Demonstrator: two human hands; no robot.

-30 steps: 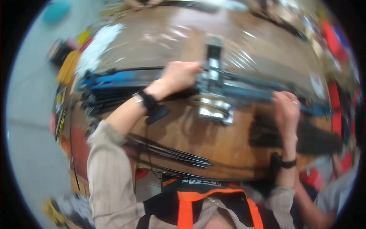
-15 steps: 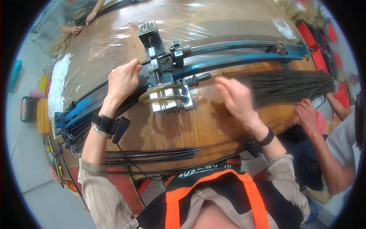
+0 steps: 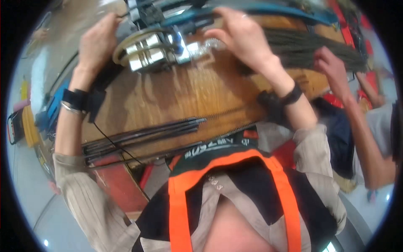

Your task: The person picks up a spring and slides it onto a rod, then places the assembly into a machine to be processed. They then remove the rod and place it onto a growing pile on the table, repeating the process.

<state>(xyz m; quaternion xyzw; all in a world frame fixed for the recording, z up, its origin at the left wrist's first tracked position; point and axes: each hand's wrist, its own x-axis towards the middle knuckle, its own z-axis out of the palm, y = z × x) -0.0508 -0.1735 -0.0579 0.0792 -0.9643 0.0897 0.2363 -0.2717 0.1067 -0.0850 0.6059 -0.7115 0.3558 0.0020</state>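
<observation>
The left hand [image 3: 98,44] was closed, its fingertips pinched on a thin dark rod [image 3: 123,16] at the left side of the clamp [image 3: 156,54], high in the view. The right hand [image 3: 247,40] was open, thumb and fingers spread, just right of the clamp; blur hid whether a fingertip touched it. A yellowish hose [image 3: 140,33] curved around the clamp's near side, close to the left wrist.

The blue rail [image 3: 181,18] ran off rightward behind the right hand, crowding the far side. The near side was roomier: a broad strip of the table's [image 3: 189,94] bare wood lay between the clamp and some dark tubes [image 3: 168,131], which were lined up roughly along the near edge. That edge sat just beyond the orange-trimmed apron [image 3: 210,158].

To the right, the way was tighter. A dark bundle [image 3: 306,44] stretched past the right hand, and a co-worker's hand [image 3: 331,65] was at its near edge, well apart from the right hand. A cord [image 3: 110,138] from the left wrist crossed the tubes.
</observation>
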